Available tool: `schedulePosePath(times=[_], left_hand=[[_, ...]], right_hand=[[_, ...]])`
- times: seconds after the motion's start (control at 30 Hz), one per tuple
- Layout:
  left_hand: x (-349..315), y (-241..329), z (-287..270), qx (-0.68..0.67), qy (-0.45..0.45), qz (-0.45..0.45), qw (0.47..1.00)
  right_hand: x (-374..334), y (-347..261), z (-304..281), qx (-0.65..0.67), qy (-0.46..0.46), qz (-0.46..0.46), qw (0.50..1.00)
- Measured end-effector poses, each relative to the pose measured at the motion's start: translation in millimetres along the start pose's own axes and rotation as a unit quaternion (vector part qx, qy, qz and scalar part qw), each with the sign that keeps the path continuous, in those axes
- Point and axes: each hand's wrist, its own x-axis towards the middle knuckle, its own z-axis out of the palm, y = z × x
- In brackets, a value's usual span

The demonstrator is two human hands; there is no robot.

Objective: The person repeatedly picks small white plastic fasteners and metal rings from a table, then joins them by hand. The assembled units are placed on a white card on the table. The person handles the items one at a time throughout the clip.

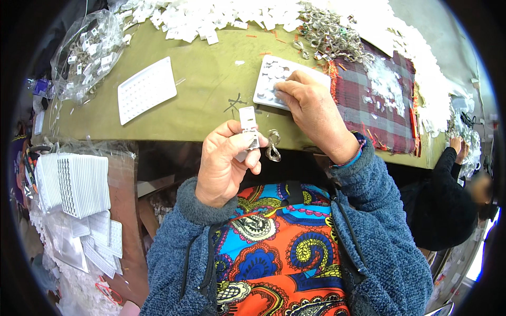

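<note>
Bare green tabletop between two white trays, far edge blocked by white pieces, metal rings

Small white rectangular card tag: centre of frame, upright, pinched in the left hand, metal piece hanging below it.
Clear crinkled plastic bag: upper left, on the olive table, filled with small white tags and metal pieces.
Loose heap of small white card tags: top centre, spread along the table's far edge.
</note>
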Motion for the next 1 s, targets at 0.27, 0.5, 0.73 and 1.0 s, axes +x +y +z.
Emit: schedulePosePath(times=[0.27,0.5,0.73,1.0], left_hand=[[1.8,0.2,-3.6,-0.050,-0.044,-0.005,0.998],[-1.4,-4.0,-2.6,-0.070,-0.034,-0.003,0.997],[-1.9,-14.9,5.1,-0.034,-0.007,0.019,0.999],[-5.2,-30.0,14.6,-0.011,0.020,-0.013,1.000]], right_hand=[[-7.3,-9.4,-6.3,-0.082,-0.038,-0.001,0.996],[-26.3,-55.2,-19.5,0.137,0.045,-0.031,0.989],[-34.7,-61.5,-9.4,0.133,0.051,-0.073,0.987],[-49.5,-30.6,-16.9,0.221,-0.030,-0.048,0.974]])
